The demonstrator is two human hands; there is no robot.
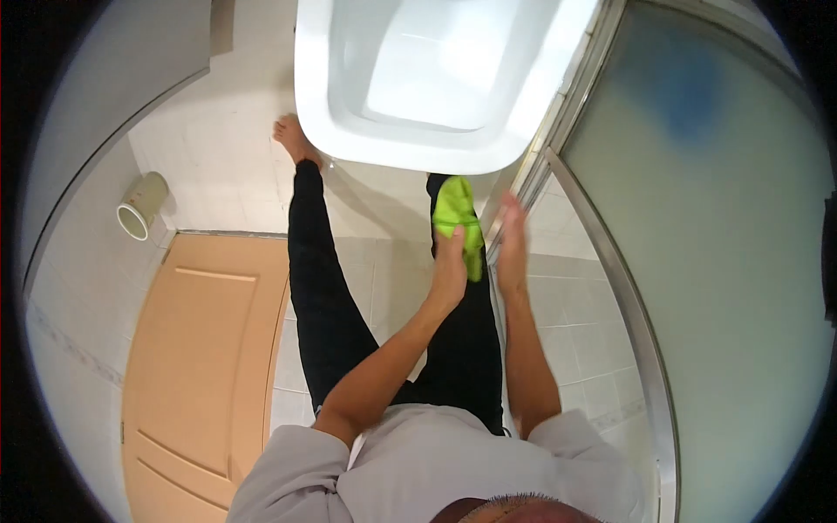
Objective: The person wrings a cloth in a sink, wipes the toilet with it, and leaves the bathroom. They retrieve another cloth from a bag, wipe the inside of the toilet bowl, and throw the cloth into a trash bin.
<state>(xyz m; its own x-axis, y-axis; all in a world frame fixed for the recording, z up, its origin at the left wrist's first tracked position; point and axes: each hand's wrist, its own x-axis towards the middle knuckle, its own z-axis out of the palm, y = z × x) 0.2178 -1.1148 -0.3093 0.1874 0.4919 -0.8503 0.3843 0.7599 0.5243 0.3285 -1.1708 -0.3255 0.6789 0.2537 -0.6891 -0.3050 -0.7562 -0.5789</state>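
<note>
My left hand [451,268] is closed on a bright green cloth [455,205], its thumb lying over the near part. The cloth hangs just below the front edge of a white washbasin [410,159], above my right leg. To the right of the cloth, apart from it, my right hand [513,231] is raised with fingers stretched out and nothing in it. Some motion blur softens its fingertips.
A frosted glass panel in a metal frame [621,257] stands close on my right. On the left are a tan door [196,349] and a pale green bin [144,207]. My legs in black trousers [316,288] stand apart on the tiled floor [388,288].
</note>
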